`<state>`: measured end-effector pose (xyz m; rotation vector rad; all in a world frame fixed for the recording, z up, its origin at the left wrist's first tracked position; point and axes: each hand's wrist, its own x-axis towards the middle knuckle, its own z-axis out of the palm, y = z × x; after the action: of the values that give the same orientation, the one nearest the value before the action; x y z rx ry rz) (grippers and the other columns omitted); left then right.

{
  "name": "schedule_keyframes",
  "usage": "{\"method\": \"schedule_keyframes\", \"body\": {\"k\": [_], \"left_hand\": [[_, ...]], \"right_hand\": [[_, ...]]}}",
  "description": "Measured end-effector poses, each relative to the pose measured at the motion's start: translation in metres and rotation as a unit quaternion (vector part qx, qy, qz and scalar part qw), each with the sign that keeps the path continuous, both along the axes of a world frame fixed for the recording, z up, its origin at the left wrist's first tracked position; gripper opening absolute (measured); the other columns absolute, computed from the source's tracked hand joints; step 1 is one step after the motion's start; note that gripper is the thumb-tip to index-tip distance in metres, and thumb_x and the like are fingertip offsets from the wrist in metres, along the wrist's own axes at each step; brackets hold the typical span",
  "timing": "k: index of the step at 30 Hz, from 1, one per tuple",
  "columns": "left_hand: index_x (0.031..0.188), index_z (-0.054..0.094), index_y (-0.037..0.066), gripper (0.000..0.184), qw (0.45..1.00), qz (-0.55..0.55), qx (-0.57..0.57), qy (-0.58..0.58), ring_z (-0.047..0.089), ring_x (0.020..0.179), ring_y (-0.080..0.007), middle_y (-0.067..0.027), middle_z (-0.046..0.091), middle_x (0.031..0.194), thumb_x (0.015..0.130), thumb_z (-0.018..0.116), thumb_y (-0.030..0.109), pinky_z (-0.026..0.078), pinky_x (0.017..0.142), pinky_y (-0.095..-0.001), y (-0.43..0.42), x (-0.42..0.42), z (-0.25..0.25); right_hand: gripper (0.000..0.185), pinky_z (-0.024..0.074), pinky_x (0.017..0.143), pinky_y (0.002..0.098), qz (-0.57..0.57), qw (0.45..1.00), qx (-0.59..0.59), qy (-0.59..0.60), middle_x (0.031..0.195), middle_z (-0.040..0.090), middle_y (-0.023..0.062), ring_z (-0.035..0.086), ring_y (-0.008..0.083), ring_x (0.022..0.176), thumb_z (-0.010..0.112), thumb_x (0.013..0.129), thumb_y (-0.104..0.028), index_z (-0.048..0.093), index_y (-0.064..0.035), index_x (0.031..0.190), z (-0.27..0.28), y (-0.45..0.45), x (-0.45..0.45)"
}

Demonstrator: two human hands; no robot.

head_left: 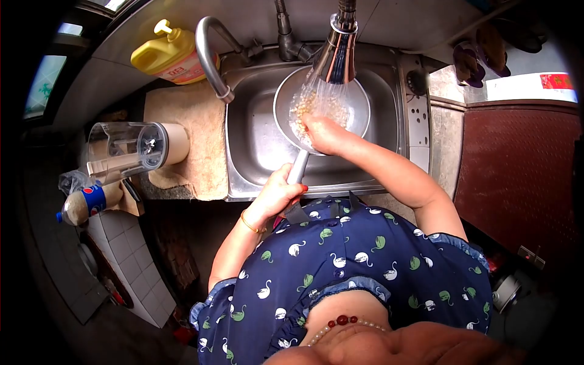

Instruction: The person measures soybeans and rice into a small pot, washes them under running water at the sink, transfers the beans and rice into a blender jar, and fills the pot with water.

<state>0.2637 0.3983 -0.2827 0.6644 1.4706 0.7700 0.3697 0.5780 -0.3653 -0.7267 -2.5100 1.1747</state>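
Observation:
A round strainer [360, 109] with a grey handle is held over the steel sink [255, 128]. Pale yellow beans or grains [302, 104] lie in it, under water spraying from the chrome faucet head [338, 58]. My left hand [281, 193] is wrapped round the handle near the sink's front edge. Inside the strainer, my right hand [325, 135] touches the grains with its fingers bent downward; the fingertips are hidden among grains and water, so what they hold is unclear.
Left of the sink, a clear blender jug [121, 149] lies on its side on a beige cloth [201, 140], beside a blue-labelled bottle [91, 202]. Behind stand a yellow pump jug [173, 55] and a curved steel tap [210, 58]. A dark red surface [517, 176] is at right.

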Motion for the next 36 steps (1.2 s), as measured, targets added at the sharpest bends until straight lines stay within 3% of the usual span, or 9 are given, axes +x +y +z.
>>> {"method": "schedule_keyframes", "body": {"k": [2, 5, 9, 14, 17, 22, 28, 35, 36], "left_hand": [[0.1, 0.047, 0.002, 0.024, 1.0, 0.0, -0.001, -0.004, 0.047, 0.044, -0.007, -0.0005, 0.052, 0.061, 0.081, 0.062, 0.006, 0.035, 0.038, -0.0228, -0.001, -0.002, -0.001], [0.102, 0.05, 0.003, 0.025, 1.0, -0.008, -0.022, 0.014, 0.049, 0.048, -0.0083, -0.0014, 0.053, 0.065, 0.08, 0.062, 0.005, 0.038, 0.043, -0.0229, -0.002, -0.008, 0.004], [0.103, 0.052, 0.004, 0.025, 1.0, -0.011, -0.026, 0.014, 0.05, 0.051, -0.0082, -0.0011, 0.053, 0.067, 0.08, 0.063, 0.005, 0.038, 0.047, -0.0224, -0.005, -0.01, 0.003], [0.103, 0.052, 0.003, 0.025, 1.0, -0.001, -0.022, 0.005, 0.05, 0.051, -0.0085, -0.0017, 0.054, 0.068, 0.08, 0.063, 0.005, 0.039, 0.047, -0.0225, -0.006, -0.012, 0.004], [0.102, 0.051, 0.003, 0.026, 1.0, 0.002, -0.03, 0.004, 0.051, 0.05, -0.0091, -0.0024, 0.054, 0.067, 0.08, 0.063, 0.005, 0.04, 0.046, -0.0228, -0.005, -0.012, 0.002], [0.096, 0.05, 0.002, 0.023, 0.999, -0.01, 0.008, 0.042, 0.048, 0.052, -0.0066, -0.0007, 0.052, 0.067, 0.079, 0.064, 0.009, 0.038, 0.046, -0.0236, -0.007, -0.01, -0.01], [0.101, 0.051, 0.002, 0.027, 1.0, -0.006, -0.002, 0.024, 0.047, 0.053, -0.0063, 0.0, 0.052, 0.068, 0.079, 0.065, 0.009, 0.038, 0.048, -0.0233, -0.01, -0.011, -0.006], [0.103, 0.05, 0.002, 0.027, 1.0, -0.012, -0.01, 0.018, 0.046, 0.05, -0.0065, 0.0003, 0.052, 0.067, 0.08, 0.064, 0.008, 0.037, 0.044, -0.023, -0.013, -0.009, 0.004], [0.103, 0.05, 0.002, 0.027, 1.0, -0.011, -0.012, 0.015, 0.046, 0.049, -0.0066, 0.0002, 0.052, 0.067, 0.081, 0.064, 0.008, 0.037, 0.043, -0.0231, -0.013, -0.009, 0.004]], "right_hand": [[0.013, 0.0483, 0.071, 0.0465, -0.004, 0.999, -0.027, 0.038, 0.082, 0.061, 0.0257, 0.061, 0.0418, 0.083, 0.053, 0.087, -0.013, 0.054, 0.0003, 0.087, -0.002, 0.003, -0.002], [0.017, 0.048, 0.07, 0.0476, -0.014, 0.992, 0.121, 0.028, 0.078, 0.06, 0.024, 0.062, 0.0387, 0.079, 0.058, 0.087, -0.018, 0.054, -0.0015, 0.085, 0.03, 0.009, -0.001], [0.025, 0.0485, 0.07, 0.0445, 0.008, 0.964, 0.255, 0.081, 0.091, 0.059, 0.0195, 0.06, 0.0356, 0.088, 0.064, 0.083, -0.028, 0.058, -0.0049, 0.09, 0.033, 0.036, -0.007], [0.041, 0.0479, 0.079, 0.0478, 0.004, 0.954, 0.296, -0.044, 0.096, 0.055, 0.0188, 0.057, 0.0362, 0.089, 0.068, 0.075, -0.035, 0.06, -0.005, 0.102, 0.04, 0.037, 0.002], [0.036, 0.048, 0.078, 0.048, 0.009, 0.968, 0.252, -0.021, 0.099, 0.056, 0.0192, 0.057, 0.0372, 0.092, 0.066, 0.077, -0.031, 0.06, -0.0066, 0.102, 0.021, 0.017, 0.009], [0.019, 0.0488, 0.078, 0.0476, 0.011, 0.996, 0.072, -0.045, 0.093, 0.059, 0.0252, 0.06, 0.0428, 0.09, 0.055, 0.081, -0.007, 0.059, -0.0025, 0.099, 0.012, -0.007, 0.002], [0.011, 0.0499, 0.072, 0.0469, -0.006, 0.999, 0.039, 0.014, 0.077, 0.061, 0.0209, 0.063, 0.0391, 0.081, 0.057, 0.085, -0.012, 0.058, -0.0018, 0.088, 0.005, 0.001, -0.004], [0.026, 0.0499, 0.066, 0.044, -0.005, 0.947, 0.311, 0.083, 0.089, 0.059, 0.0177, 0.06, 0.0349, 0.083, 0.069, 0.078, -0.029, 0.057, -0.0046, 0.078, 0.039, 0.039, -0.009], [0.032, 0.0497, 0.068, 0.0453, 0.003, 0.943, 0.323, 0.083, 0.095, 0.056, 0.0171, 0.058, 0.0357, 0.085, 0.07, 0.076, -0.034, 0.06, -0.0051, 0.086, 0.041, 0.044, -0.009]]}}
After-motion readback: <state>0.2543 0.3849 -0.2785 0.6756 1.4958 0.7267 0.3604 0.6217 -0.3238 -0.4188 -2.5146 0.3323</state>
